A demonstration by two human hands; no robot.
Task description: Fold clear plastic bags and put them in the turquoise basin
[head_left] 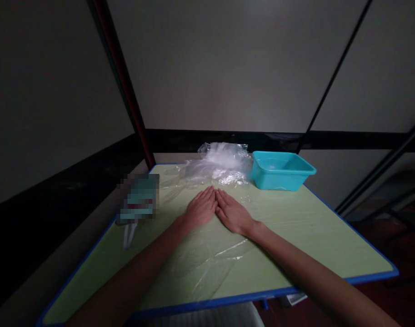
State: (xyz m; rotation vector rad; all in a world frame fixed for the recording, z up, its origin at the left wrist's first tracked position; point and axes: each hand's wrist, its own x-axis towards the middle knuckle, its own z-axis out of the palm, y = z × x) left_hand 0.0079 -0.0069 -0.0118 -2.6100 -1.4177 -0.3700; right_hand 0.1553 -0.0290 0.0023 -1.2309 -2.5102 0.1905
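My left hand [202,206] and my right hand [233,211] lie flat, palms down, near the middle of the table. Their fingers are stretched out and the index fingers meet at the tips. Under them spreads a clear plastic bag [216,265], thin and creased, reaching toward the table's front edge. Just beyond my fingertips is a heap of crumpled clear plastic bags [221,163]. Neither hand grips anything.
A turquoise plastic basin [280,175] stands at the back right of the pale green table [316,231], which has a blue edge. At the left lies a blurred-out flat object [139,200] with a white strap [129,235]. A wall [221,68] rises behind the table.
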